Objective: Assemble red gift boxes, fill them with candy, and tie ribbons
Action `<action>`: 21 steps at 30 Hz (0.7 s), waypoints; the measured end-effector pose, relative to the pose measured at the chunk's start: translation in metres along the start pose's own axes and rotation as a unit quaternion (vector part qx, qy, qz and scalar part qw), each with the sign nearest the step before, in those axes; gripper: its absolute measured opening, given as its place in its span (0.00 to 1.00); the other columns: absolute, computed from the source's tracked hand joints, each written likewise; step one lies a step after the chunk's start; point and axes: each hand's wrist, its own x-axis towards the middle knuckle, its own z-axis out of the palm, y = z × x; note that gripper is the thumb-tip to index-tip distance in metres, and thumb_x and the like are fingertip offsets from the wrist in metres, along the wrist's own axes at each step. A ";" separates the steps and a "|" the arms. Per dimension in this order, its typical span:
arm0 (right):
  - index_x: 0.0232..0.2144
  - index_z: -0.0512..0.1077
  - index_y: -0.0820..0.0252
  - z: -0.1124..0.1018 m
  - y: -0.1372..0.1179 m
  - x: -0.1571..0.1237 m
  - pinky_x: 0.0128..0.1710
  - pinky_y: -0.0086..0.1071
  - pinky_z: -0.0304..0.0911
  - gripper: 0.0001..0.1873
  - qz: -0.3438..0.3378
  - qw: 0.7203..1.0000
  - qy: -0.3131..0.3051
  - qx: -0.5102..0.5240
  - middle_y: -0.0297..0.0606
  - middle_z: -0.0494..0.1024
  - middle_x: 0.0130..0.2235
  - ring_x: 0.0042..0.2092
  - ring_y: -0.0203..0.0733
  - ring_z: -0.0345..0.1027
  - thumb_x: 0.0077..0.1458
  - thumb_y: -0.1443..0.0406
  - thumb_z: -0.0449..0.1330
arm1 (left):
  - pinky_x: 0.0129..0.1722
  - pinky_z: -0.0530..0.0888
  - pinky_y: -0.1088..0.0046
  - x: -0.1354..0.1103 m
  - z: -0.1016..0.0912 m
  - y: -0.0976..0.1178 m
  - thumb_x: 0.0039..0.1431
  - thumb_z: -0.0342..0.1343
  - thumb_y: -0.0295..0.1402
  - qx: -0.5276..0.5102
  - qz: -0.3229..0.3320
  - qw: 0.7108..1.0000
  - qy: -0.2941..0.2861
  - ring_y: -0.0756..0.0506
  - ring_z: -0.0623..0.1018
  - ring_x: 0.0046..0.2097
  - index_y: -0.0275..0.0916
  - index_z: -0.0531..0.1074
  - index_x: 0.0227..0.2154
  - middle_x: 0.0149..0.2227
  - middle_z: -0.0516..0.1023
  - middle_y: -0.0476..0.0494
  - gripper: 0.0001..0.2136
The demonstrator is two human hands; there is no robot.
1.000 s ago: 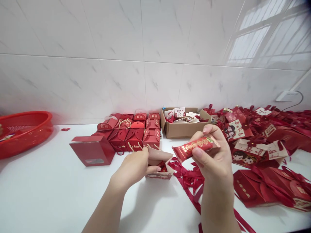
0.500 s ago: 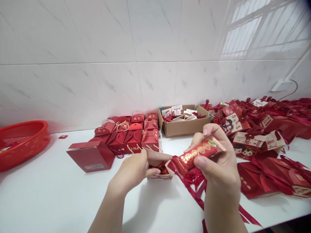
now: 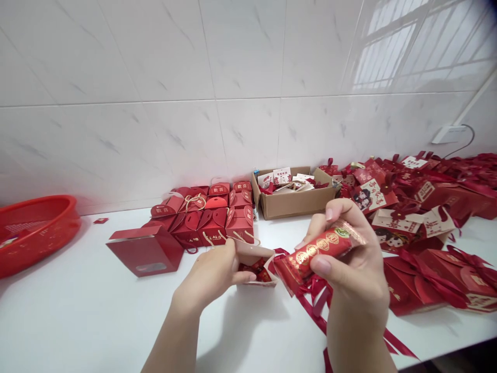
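Note:
Between thumb and fingers, my right hand [image 3: 349, 259] grips a red wrapped candy bar [image 3: 316, 254] with gold round emblems and a green mark near one end. My left hand [image 3: 215, 269] is closed on the near left side of a small open gift box [image 3: 267, 253], its thumb over the front rim. Inside that box lie red wrapped sweets [image 3: 264, 274]. The candy bar is up to the right of the box, apart from the sweets in it. Dark red ribbon [image 3: 318, 300] lies on the table under and beside my right hand.
Closed red boxes [image 3: 209, 220] stand in rows near the wall, a red box with a window [image 3: 149, 251] before them. A cardboard box [image 3: 295, 202] holds cards and ribbon. Ribboned gift boxes [image 3: 421, 285] crowd the right; a red plastic basket [image 3: 42, 233] is at left.
My right hand has shifted very slightly to the right with the candy bar still in it. My left hand keeps its place on the gift box.

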 end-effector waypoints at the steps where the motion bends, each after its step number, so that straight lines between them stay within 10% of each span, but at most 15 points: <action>1: 0.37 0.62 0.51 0.000 0.000 0.000 0.20 0.25 0.65 0.19 -0.002 1.000 -0.001 0.000 0.28 0.71 0.27 0.22 0.32 0.66 0.47 0.69 0.67 | 0.37 0.69 0.74 -0.001 0.000 0.001 0.54 0.55 0.39 -0.010 0.015 1.000 -0.003 0.42 0.78 0.40 0.45 0.72 0.41 0.42 0.81 0.47 0.12; 21: 0.40 0.64 0.51 -0.001 -0.003 -0.002 0.24 0.27 0.65 0.20 -0.030 0.999 -0.020 -0.007 0.33 0.75 0.30 0.27 0.34 0.68 0.47 0.72 0.66 | 0.42 0.68 0.71 -0.004 0.000 0.002 0.51 0.58 0.40 0.000 0.014 1.000 -0.009 0.42 0.78 0.41 0.48 0.63 0.49 0.42 0.80 0.51 0.21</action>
